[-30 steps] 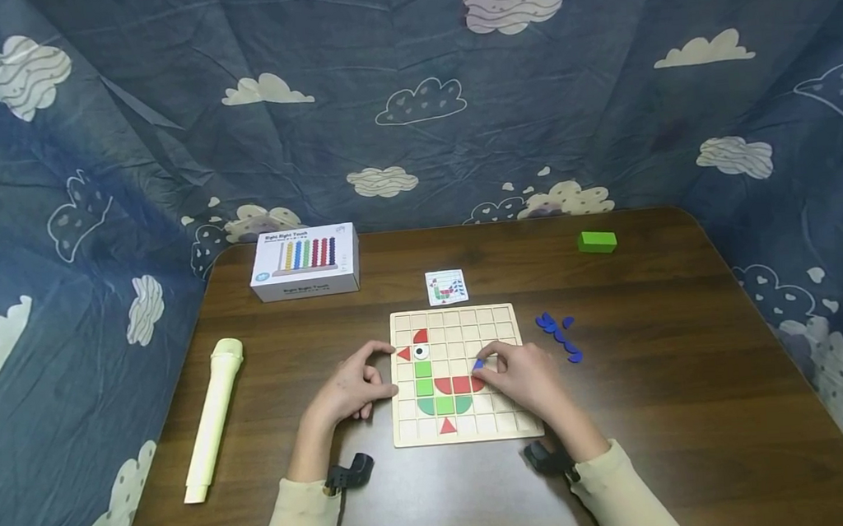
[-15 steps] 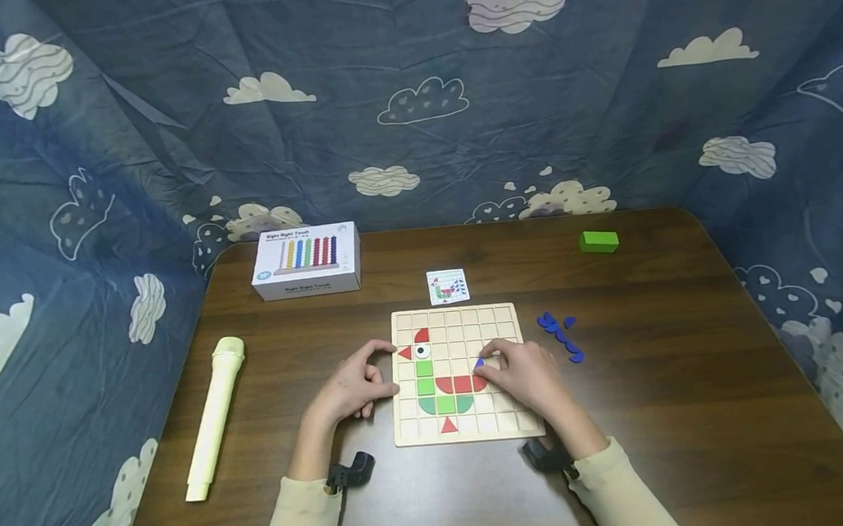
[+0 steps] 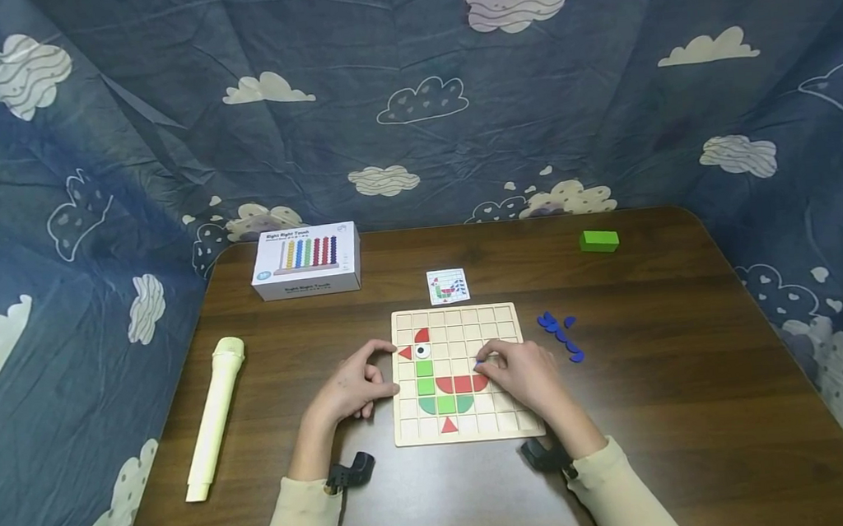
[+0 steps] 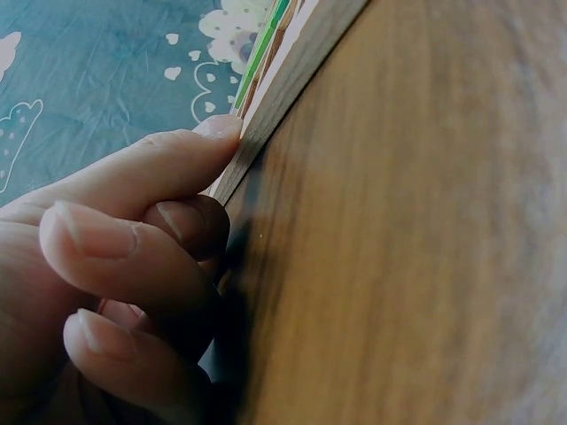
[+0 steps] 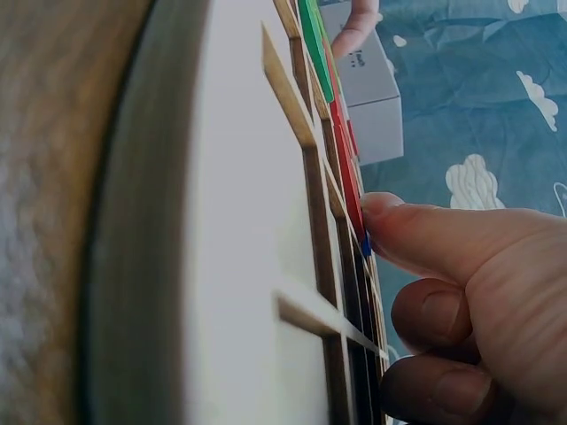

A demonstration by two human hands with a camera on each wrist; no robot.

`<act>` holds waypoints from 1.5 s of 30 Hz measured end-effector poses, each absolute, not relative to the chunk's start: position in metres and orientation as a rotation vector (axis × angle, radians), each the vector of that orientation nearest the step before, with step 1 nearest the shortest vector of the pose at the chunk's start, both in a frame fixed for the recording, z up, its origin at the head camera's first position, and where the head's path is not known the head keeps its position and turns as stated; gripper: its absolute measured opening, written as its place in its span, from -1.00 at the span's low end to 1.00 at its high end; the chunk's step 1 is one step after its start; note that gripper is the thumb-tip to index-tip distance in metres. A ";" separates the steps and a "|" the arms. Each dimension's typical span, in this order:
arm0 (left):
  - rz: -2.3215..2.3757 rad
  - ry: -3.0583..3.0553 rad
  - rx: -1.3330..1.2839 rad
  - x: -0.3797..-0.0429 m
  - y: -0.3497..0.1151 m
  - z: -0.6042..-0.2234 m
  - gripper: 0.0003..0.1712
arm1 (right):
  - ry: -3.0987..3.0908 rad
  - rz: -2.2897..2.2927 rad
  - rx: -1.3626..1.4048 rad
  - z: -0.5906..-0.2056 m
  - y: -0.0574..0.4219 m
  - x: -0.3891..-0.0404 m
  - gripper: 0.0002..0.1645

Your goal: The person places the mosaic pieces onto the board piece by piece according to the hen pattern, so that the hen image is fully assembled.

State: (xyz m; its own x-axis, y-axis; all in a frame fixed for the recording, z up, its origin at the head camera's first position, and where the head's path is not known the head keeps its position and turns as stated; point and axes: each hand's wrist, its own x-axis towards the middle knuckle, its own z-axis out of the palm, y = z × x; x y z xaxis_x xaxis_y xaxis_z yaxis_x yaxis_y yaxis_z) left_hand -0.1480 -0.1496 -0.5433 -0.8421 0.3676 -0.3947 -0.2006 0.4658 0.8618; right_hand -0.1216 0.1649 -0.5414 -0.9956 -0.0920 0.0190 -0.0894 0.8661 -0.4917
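A pale wooden grid board [image 3: 497, 313] lies on the table, with red, green and eye-marked tiles set in its cells as a bird shape. My right hand [image 3: 527, 374] is over the right half of the board, thumb and index finger pinching a small blue tile [image 3: 478, 364] at a cell just above the red row. Fingers mostly hide this tile; a bit of blue shows beneath the thumb [image 5: 416, 232] in the right wrist view. At the board's left edge, my left hand [image 3: 349, 386] touches the rim with spread thumb and index finger, the other fingers bent beneath.
Several blue tiles [image 3: 561, 336] lie right of the board. Behind it is a small picture card [image 3: 448, 286] of a bird pattern. A white abacus box [image 3: 306, 261] stands back left, a green block [image 3: 599, 241] back right, and a cream microphone-shaped stick [image 3: 214, 420] lies at left.
My right fingers have closed down over the blue tile, so less of it shows now. The left hand keeps its place at the board's edge.
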 end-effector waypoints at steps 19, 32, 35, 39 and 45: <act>1.381 2.177 0.140 -0.147 -0.149 -0.543 -0.29 | 2.976 -1.222 0.048 -0.536 0.216 -0.128 -0.75; 1.397 2.159 0.133 -0.147 -0.151 -0.540 -0.30 | 3.027 -0.844 0.361 -0.543 0.304 -0.146 -0.45; 1.396 2.150 0.133 -0.147 -0.150 -0.540 -0.29 | 3.010 -0.805 0.388 -0.544 0.302 -0.148 -0.44; 1.396 2.159 0.135 -0.147 -0.150 -0.540 -0.29 | 3.011 -0.785 0.347 -0.545 0.300 -0.148 -0.50; 1.389 2.165 0.133 -0.147 -0.150 -0.541 -0.30 | 3.002 -0.812 0.226 -0.544 0.303 -0.144 -0.57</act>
